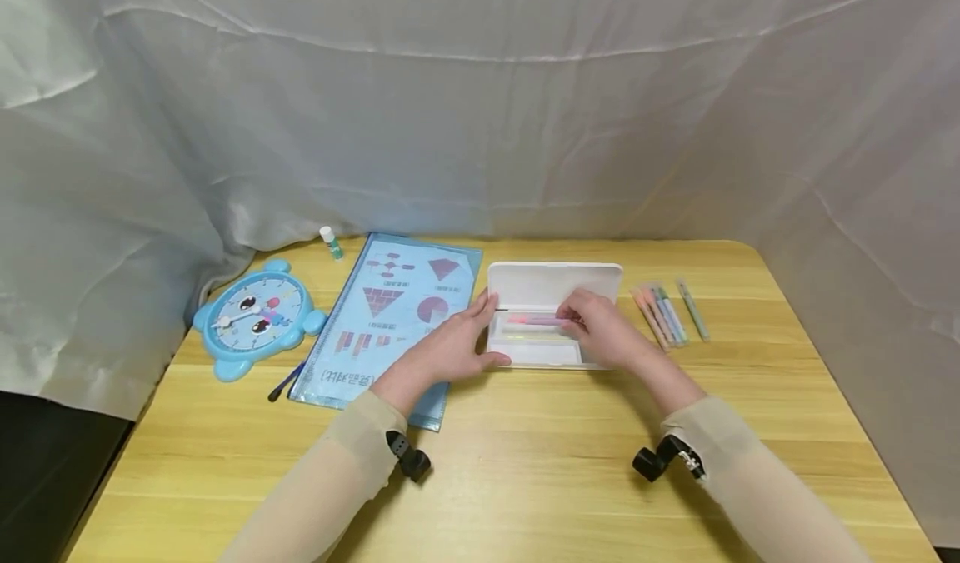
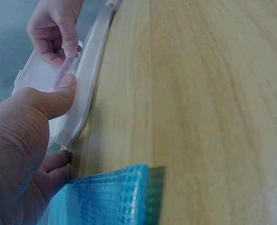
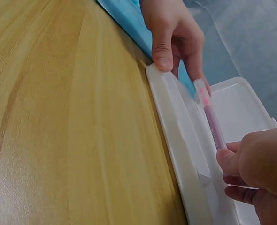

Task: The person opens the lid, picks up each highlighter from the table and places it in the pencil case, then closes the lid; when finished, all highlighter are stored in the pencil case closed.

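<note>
A white pencil case (image 1: 555, 275) lies with its lid raised. At its left end my left hand (image 1: 457, 345) holds it, thumb on the front corner and fingers reaching back toward the lid. Between thumb and fingertips, my right hand (image 1: 606, 328) pinches a pink highlighter (image 3: 214, 125) by one end. The highlighter stays over the case's long compartment, its clear cap pointing left. In the head view a yellowish pen (image 1: 517, 337) shows faintly inside the case. The right hand covers the case's right end.
Right of the case lie several pastel highlighters (image 1: 660, 317), with a green one (image 1: 692, 309) apart. On the left are a blue zip folder (image 1: 408, 317), partly under the left forearm, a toy clock (image 1: 255, 313), a glue stick (image 1: 332, 243) and a dark-tipped pen (image 1: 285, 382).
</note>
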The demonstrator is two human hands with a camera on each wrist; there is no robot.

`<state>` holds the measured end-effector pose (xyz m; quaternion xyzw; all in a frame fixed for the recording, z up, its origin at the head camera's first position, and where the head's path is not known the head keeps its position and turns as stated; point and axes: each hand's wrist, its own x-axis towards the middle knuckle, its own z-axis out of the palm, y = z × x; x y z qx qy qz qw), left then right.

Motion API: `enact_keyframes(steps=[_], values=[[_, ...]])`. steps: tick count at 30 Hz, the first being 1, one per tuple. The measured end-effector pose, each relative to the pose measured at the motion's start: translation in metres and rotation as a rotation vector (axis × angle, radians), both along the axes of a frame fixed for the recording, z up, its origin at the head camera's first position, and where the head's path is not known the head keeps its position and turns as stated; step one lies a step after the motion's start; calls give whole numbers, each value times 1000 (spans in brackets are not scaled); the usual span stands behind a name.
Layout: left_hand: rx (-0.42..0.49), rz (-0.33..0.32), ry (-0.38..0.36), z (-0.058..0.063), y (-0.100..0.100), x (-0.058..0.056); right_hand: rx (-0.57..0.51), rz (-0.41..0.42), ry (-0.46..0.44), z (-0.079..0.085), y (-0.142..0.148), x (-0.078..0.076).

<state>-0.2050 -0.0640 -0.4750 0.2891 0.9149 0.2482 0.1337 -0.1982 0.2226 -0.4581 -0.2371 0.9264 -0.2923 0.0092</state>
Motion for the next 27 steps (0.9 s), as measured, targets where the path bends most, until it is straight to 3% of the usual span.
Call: enact_keyframes(steps=[17, 27], values=[[-2, 5, 0, 1, 1, 0, 55, 59, -22, -5, -2, 0], [3, -3, -3, 1, 0, 0, -8, 20, -30, 8, 4, 5]])
